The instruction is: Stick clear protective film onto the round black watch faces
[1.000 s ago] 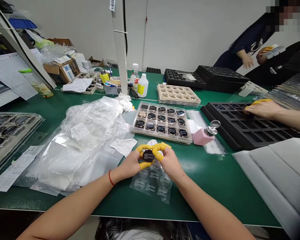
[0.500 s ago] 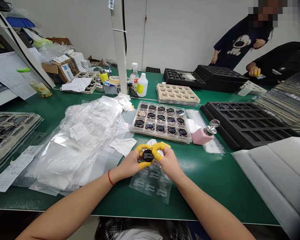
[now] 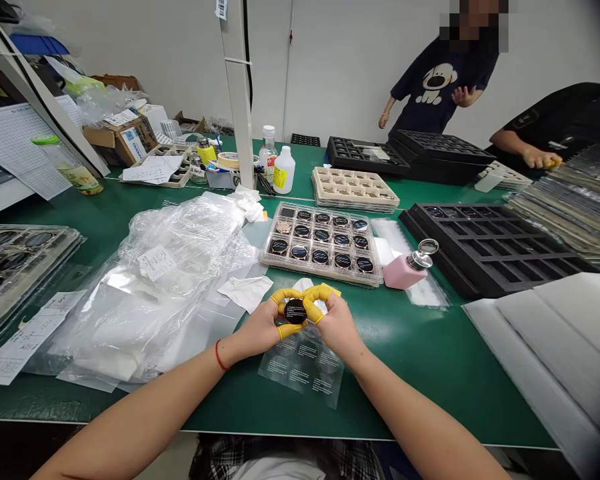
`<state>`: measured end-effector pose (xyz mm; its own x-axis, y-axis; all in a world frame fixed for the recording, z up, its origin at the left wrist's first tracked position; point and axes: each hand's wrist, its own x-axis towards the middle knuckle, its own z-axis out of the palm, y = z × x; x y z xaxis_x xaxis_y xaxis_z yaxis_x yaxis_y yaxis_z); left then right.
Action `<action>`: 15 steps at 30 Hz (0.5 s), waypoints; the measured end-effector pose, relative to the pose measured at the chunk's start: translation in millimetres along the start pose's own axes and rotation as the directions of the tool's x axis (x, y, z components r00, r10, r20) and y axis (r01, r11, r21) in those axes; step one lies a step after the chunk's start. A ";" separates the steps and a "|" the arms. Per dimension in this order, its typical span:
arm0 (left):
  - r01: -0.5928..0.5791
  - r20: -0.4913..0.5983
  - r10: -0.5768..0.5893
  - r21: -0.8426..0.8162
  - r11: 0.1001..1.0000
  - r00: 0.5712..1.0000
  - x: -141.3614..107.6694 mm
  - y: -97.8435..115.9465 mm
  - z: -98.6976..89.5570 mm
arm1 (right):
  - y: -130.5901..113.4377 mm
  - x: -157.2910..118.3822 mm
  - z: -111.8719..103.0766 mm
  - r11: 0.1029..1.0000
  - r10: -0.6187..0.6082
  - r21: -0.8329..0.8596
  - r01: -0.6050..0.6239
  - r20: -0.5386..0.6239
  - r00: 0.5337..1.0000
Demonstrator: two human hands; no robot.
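Note:
A round black watch face (image 3: 295,311) with small white print is held between both hands over the front of the table. My left hand (image 3: 263,325), in yellow finger cots, grips its left side with thumb and fingers. From the right, my right hand (image 3: 337,323), also in yellow finger cots, pinches its edge. Beneath the hands lies a clear sheet of round printed films (image 3: 300,370). Just beyond them a clear plastic tray (image 3: 325,273) holds several similar round watch faces. A white cloth (image 3: 246,293) lies left of my left hand.
Clear plastic bags (image 3: 180,233) cover the left side. A pink pump bottle (image 3: 404,271) stands beside the tray. Black foam trays (image 3: 500,253) and white foam sheets (image 3: 545,340) lie to the right. Across the table are a beige tray (image 3: 355,200) and two other people.
My hands and the watch face stay practically in place. In the background, the standing person has shifted left, and the other person's hand has moved right and down toward the stacked sheets.

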<state>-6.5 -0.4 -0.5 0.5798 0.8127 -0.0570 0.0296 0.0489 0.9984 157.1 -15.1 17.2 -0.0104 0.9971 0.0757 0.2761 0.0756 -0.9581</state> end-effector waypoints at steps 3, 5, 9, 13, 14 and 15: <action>-0.004 -0.007 0.004 0.008 1.000 1.000 0.1 -0.1 -0.4 | -1.0 -0.2 0.0 1.000 -0.011 -0.019 0.011 0.000 1.000; -0.007 -0.009 0.007 0.011 1.000 1.000 0.1 -0.4 -0.5 | -1.1 -0.5 -0.1 0.999 -0.023 -0.029 0.023 0.000 1.000; -0.013 0.000 0.013 0.010 1.000 1.000 0.1 -0.4 -0.1 | -0.1 -1.8 1.0 0.997 -0.049 -0.055 0.048 -0.012 0.999; -0.003 0.005 0.003 0.004 1.000 1.000 0.3 1.3 0.8 | -0.2 -2.0 1.6 0.994 -0.061 -0.091 0.060 -0.011 0.998; -0.001 0.002 0.001 -0.003 1.000 1.000 0.5 1.8 1.1 | -0.1 -1.0 -0.1 0.990 -0.078 -0.114 0.077 -0.006 0.997; 0.002 -0.005 -0.002 -0.014 1.000 1.000 0.9 2.2 1.2 | 0.4 0.6 -3.0 0.983 -0.106 -0.152 0.104 -0.004 0.994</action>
<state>-5.0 -0.3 1.7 0.5757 0.8155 -0.0588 0.0194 0.0583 0.9981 160.1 -14.5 17.7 -0.0360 0.9835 0.1774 0.4165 0.1761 -0.8919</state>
